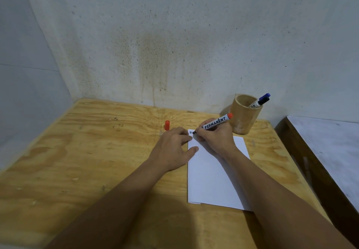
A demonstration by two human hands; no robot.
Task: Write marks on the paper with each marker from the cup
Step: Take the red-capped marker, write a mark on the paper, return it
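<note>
A white sheet of paper (211,179) lies on the wooden table (87,151). My right hand (215,134) grips a red-ended permanent marker (215,122), its tip touching the paper's top left corner beside a few short dark marks (191,132). My left hand (172,147) lies flat with fingers spread, pressing the paper's left edge. The marker's red cap (167,125) stands upright on the table, left of the paper. A bamboo cup (244,114) stands behind the paper against the wall, holding two markers (261,100), one blue-capped and one dark-capped.
A stained wall rises right behind the table, and another wall closes the left side. To the right, a dark wooden frame with a pale surface (330,151) stands beside the table across a narrow gap.
</note>
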